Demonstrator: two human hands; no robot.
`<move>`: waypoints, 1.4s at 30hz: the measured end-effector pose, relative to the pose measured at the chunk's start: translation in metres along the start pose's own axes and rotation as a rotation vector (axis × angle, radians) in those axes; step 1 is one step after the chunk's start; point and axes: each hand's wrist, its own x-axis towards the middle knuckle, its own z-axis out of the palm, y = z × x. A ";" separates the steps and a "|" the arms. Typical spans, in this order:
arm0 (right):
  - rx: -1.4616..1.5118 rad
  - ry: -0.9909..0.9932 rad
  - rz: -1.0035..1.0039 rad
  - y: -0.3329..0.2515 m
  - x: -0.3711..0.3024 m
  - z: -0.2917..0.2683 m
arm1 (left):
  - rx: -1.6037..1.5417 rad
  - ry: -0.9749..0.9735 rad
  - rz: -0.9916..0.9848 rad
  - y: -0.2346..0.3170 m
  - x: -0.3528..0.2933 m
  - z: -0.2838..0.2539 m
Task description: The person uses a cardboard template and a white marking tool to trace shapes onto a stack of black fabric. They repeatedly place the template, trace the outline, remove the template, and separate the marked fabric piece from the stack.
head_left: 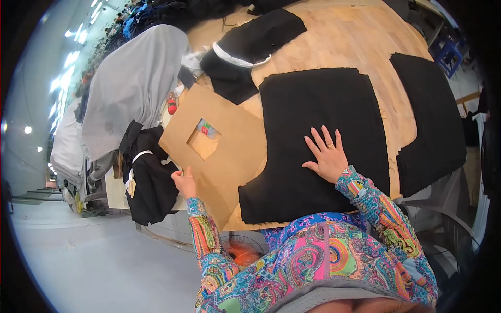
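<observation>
My right hand (330, 158) lies flat with spread fingers on a large black fabric piece (318, 109), which has a curved cut at its lower left. To the left is a brown cardboard pattern (235, 130) with a window cut through it. My left hand (184, 183) is closed at the pattern's left edge, the thumb and fingers pinching that edge. Part of the pattern's outline meets the black fabric's curved side. A bundle of black cloth (148, 182) tied with a white strip hangs just left of my left hand.
Another black fabric piece (430, 120) lies at the right of the wooden table (334, 31). A second tied black bundle (250, 49) rests toward the back. A grey cloth cover (135, 83) drapes over something at the left. Below the table's front edge is an orange fan (242, 253).
</observation>
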 end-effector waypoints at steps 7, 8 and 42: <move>-0.021 -0.002 0.005 0.000 -0.001 -0.005 | 0.046 -0.018 -0.052 0.018 0.008 0.019; -0.019 0.009 -0.003 -0.001 0.000 -0.004 | 0.035 -0.020 -0.068 0.013 0.015 0.019; 0.865 0.276 0.249 0.021 -0.009 -0.035 | -0.852 0.157 0.557 0.267 0.010 -0.212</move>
